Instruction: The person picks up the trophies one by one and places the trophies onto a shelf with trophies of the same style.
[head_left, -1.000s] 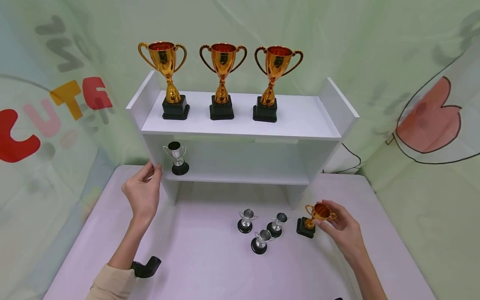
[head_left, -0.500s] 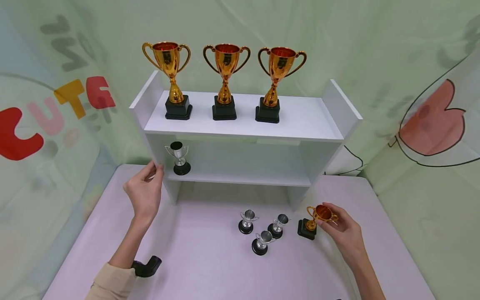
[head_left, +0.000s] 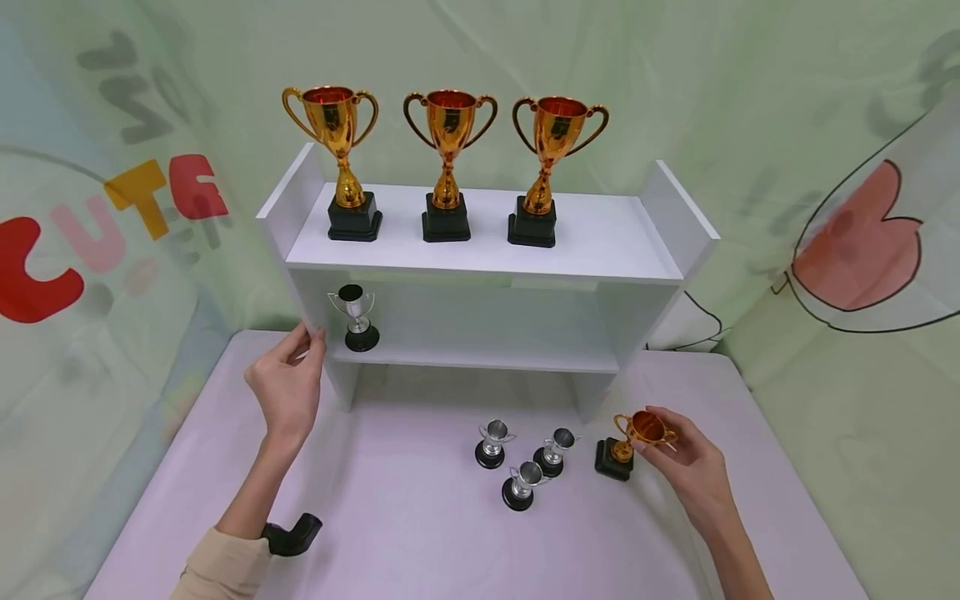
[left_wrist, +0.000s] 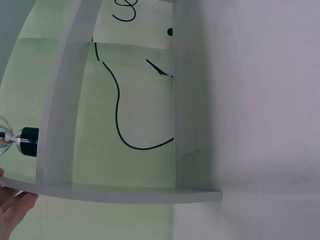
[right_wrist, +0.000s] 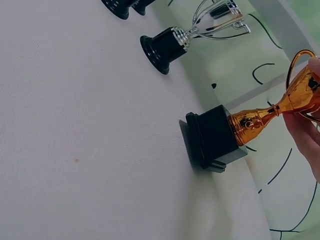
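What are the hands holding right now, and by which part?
The right hand holds a gold trophy by its cup; the left hand pinches the white shelf by its left side panel.

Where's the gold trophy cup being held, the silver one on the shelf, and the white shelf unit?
Held gold trophy cup (right_wrist: 250, 126): right wrist view, on its gold stem.
Shelved silver trophy cup (head_left: 354, 307): head view, on its silver bowl.
White shelf unit (head_left: 487, 252): head view, on its bare upper board.
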